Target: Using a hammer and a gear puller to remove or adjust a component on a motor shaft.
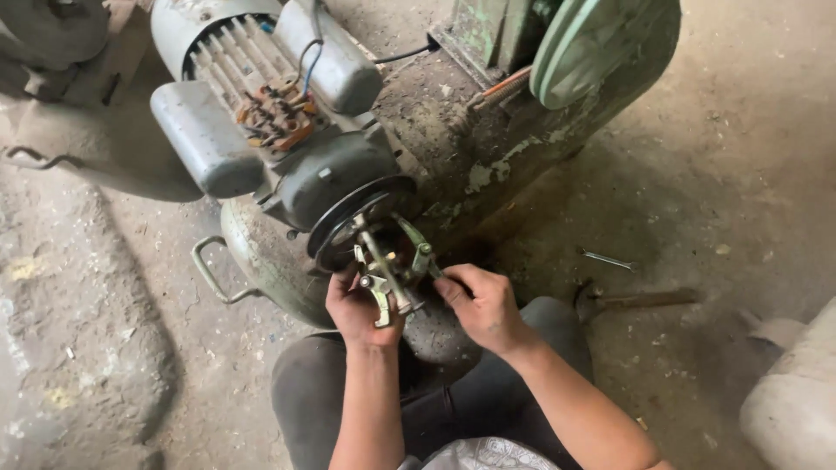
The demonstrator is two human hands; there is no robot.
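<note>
puller [389, 265] slanting toward pulley [348, 218]

The green flywheel [601, 43] runs off the top edge, the pale tank [797, 405] (bottom right) off the frame; the puller's [392, 265] centre screw tip hides behind the left hand [357, 309].

1 head view, looking steeply down, close over hands and floor

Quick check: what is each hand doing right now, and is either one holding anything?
Left hand: closed on the lower arm of the gear puller.
Right hand: fingers curled, gripping the puller's right arm at the black pulley.
</note>
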